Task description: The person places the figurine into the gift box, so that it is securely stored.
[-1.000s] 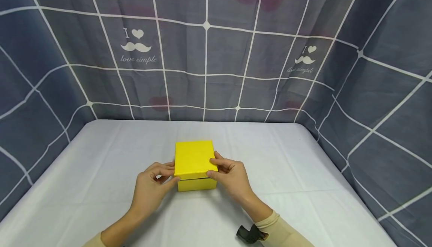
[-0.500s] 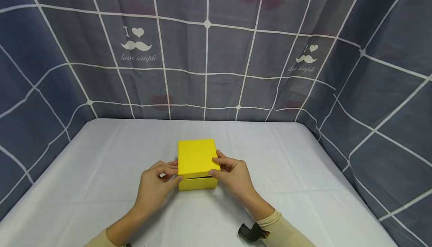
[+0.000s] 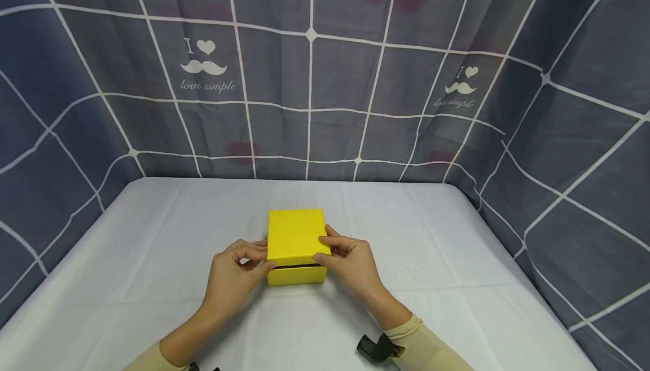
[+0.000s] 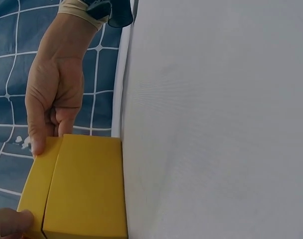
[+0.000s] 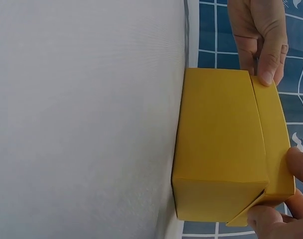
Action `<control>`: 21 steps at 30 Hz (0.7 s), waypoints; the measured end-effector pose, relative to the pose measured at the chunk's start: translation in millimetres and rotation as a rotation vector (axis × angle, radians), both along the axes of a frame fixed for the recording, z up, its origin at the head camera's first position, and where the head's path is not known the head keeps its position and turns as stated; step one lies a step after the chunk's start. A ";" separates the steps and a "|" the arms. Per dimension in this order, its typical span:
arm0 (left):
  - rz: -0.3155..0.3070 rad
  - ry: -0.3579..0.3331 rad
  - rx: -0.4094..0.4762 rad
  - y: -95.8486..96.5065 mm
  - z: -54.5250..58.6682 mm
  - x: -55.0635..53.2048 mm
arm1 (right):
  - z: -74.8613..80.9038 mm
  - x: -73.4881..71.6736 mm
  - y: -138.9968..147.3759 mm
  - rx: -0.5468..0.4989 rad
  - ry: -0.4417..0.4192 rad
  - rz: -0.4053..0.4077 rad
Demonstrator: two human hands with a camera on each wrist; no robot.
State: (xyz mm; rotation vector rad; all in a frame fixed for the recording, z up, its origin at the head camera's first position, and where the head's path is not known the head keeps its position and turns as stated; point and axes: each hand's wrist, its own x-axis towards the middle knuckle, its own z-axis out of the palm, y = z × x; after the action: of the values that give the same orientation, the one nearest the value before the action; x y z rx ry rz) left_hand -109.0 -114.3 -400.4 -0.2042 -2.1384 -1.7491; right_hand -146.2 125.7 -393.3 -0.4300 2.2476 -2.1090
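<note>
A yellow box stands on the white table, its square lid [image 3: 296, 234] over the front of its base [image 3: 297, 277]. A thin dark gap shows between lid and base at the front. My left hand [image 3: 231, 281] holds the lid's left side, thumb at the front corner. On the opposite side, my right hand [image 3: 358, 269] grips the lid's right edge between thumb and fingers. In the right wrist view, one side wall of the lid [image 5: 273, 134] splays slightly away from the base [image 5: 219, 124] near the right fingers. The inside of the box is hidden.
A white cloth [image 3: 152, 258] covers the table. Dark grey curtains [image 3: 274, 78] with white grid lines rise behind it and on both sides. A black strap-like device [image 3: 378, 349] sits at the right wrist.
The lid has shifted a little right and up over the base, with both hands moving along. The dark gap at the front has grown more visible.
</note>
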 end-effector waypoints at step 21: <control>-0.025 -0.117 -0.035 -4.1 -2.6 11.0 | -0.2 9.8 2.3 0.013 -0.021 0.025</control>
State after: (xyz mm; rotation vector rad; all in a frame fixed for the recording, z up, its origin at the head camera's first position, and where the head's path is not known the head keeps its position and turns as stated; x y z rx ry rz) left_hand -97.9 -118.5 -403.0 -0.1415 -2.2586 -1.7789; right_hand -136.3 128.0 -393.4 -0.4305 2.2318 -2.0760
